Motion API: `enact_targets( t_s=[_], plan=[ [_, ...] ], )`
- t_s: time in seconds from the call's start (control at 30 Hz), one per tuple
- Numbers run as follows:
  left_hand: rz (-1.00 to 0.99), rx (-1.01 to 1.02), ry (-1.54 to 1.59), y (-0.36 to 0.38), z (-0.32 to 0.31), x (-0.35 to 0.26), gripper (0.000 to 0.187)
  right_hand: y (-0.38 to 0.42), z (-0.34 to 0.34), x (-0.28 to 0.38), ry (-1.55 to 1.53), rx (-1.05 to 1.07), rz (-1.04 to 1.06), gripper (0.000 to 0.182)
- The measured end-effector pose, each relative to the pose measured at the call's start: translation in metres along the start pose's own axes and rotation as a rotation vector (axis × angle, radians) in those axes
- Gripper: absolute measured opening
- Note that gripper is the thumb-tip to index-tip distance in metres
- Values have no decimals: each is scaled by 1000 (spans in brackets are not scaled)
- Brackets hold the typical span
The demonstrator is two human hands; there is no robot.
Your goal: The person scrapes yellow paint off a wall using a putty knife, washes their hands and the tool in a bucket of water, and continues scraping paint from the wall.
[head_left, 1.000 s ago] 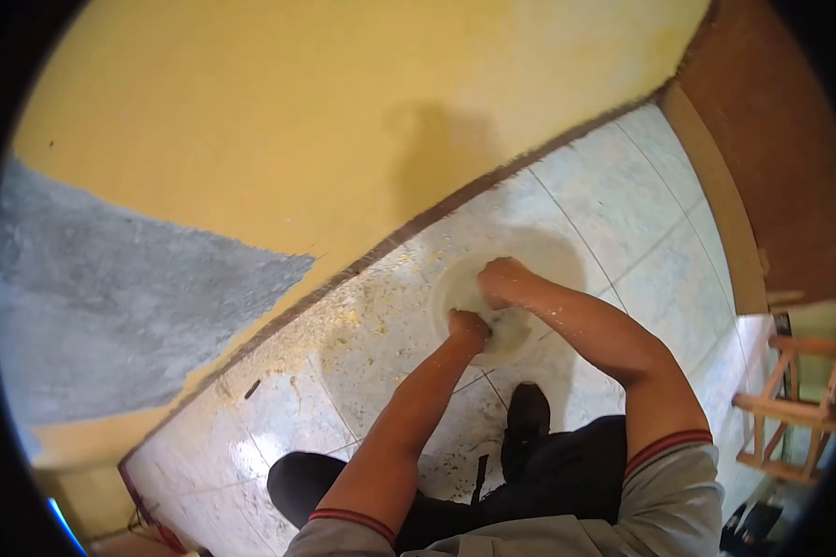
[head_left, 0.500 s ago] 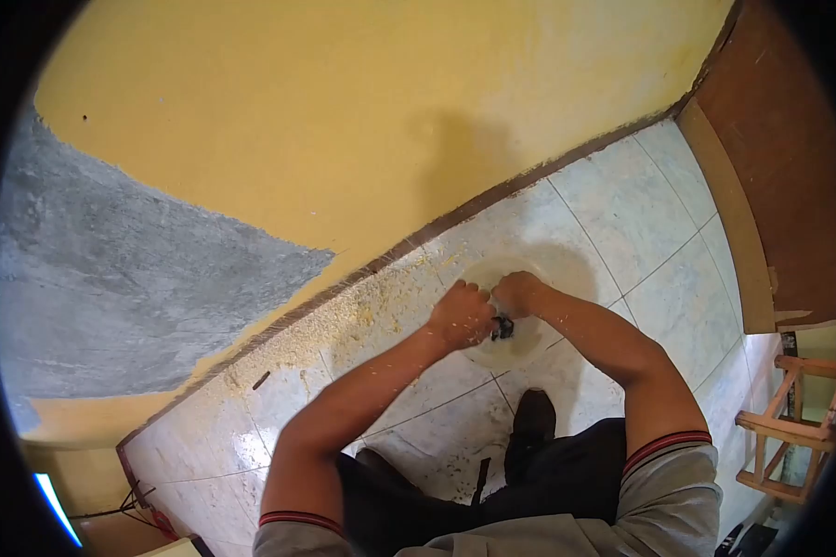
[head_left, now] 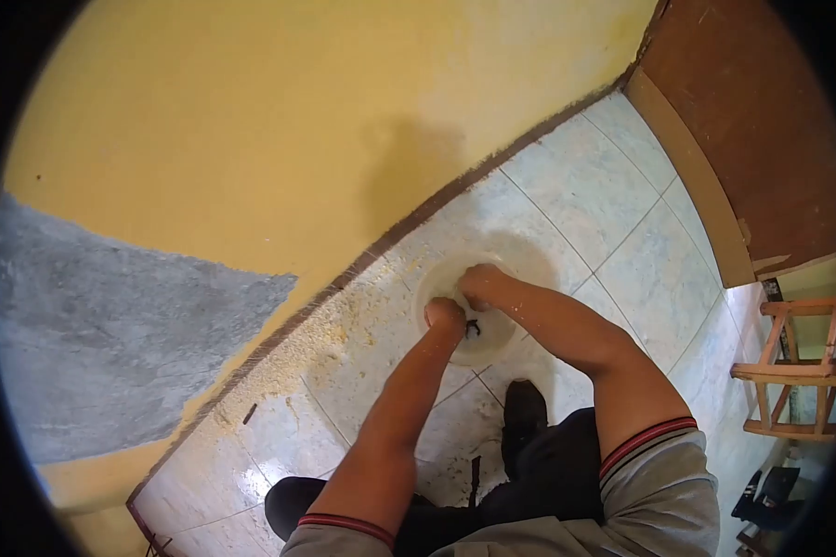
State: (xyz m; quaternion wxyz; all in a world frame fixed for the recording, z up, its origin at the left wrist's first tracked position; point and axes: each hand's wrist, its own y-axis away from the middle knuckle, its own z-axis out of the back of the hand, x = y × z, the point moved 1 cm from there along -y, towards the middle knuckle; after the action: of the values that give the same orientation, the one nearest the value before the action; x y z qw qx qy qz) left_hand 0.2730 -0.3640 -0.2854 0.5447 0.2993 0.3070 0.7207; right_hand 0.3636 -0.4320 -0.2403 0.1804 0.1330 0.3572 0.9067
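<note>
A whitish, round basin [head_left: 500,342] stands on the tiled floor in front of my feet. Both hands are over it, close together. My left hand [head_left: 446,316] is closed, its knuckles up, toward the basin's left side. Slightly farther off, my right hand [head_left: 479,285] is curled closed near the far side. What the fingers hold is hidden from above. A small dark, branching object [head_left: 474,327] shows in the basin just right of my left hand; its kind cannot be made out.
Pale paint flakes [head_left: 320,339] litter the tiles along the yellow wall [head_left: 251,111], which has a bare grey patch [head_left: 139,343]. A short brown strip [head_left: 250,414] and a narrow dark object [head_left: 476,478] lie on the floor. A wooden stool [head_left: 794,371] stands at right, below a brown panel [head_left: 762,121].
My left hand has turned and drawn back from the dark object, which shows more clearly. My left leg has swung outward. The whole view has shifted, moving the basin leftward in it.
</note>
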Motion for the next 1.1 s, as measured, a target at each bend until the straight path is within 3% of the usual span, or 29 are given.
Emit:
enact_targets(
  t_s=[0.03, 0.1, 0.27, 0.4, 0.47, 0.63, 0.7, 0.77, 0.9, 0.97, 1.0, 1.07, 1.1],
  plan=[
    [-11, 15, 5, -21, -35, -6, 37, 0, 1, 0, -20, -62, -2, 25],
    [31, -438, -179, -47, -90, -14, 44, 5, 10, 3, -37, -111, -2, 25],
    [-50, -265, -103, -60, -93, -37, 45, 37, 37, 6, -75, -273, -35, 26],
    [-111, -130, -38, -59, -69, -40, 45, 45, 19, -2, -94, -351, 57, 19],
    [-135, -75, -27, -52, -52, -32, 46, 36, 7, -1, -114, -397, -8, 17],
    [-242, 107, -89, 40, 13, 2, 34, 35, 11, -2, -40, -380, 62, 15],
    [-340, -290, -47, 73, 23, 18, 30, 34, 13, -2, 4, -342, 73, 15],
    [-543, -474, -95, 100, 54, 31, 31, 24, 8, -2, 46, -278, 41, 16],
    [-437, -418, 155, 108, 62, 38, 30, 29, 16, 0, 78, -167, 8, 20],
    [-438, -776, 433, 83, 21, 35, 31, 31, 17, -1, 126, -158, 103, 21],
    [-427, -802, 438, 92, 13, 36, 31, 33, 23, 5, 151, -168, 104, 21],
    [-557, -276, -105, 113, 5, 37, 38, 43, 37, 14, 250, -19, -67, 21],
    [-548, -303, -100, 124, 16, 41, 38, 48, 40, 13, 282, -69, -69, 21]
  ],
)
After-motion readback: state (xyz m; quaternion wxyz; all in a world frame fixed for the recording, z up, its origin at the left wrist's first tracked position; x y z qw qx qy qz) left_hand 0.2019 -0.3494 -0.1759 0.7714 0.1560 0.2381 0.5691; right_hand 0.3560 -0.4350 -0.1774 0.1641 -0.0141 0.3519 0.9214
